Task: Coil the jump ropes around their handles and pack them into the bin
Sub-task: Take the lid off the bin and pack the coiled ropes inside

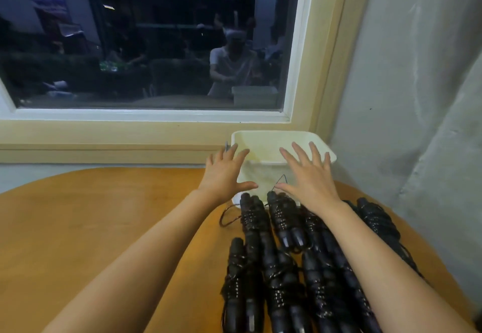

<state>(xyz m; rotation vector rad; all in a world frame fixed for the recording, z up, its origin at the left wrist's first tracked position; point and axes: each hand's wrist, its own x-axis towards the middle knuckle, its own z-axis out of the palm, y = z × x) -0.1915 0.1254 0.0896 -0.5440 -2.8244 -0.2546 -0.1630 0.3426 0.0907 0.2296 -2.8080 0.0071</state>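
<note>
Black coiled jump ropes (281, 254) lie lower centre. Both the left hand (224, 173) and right hand (310, 176) are spread, empty, reaching for the white plastic bin (263, 176). Grip both sides evenly.

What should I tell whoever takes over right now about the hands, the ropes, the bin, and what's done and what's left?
Left hand: open, fingers spread, holding nothing, at the bin's near left corner.
Right hand: open, fingers spread, holding nothing, in front of the bin's near wall.
Bin: white, at the far edge of the table under the window; no rope shows inside.
Jump ropes: black bundles piled on the table just in front of the bin, between and under the forearms.
Done: the ropes look coiled around their handles.
Left: pack every bundle into the bin.
</note>
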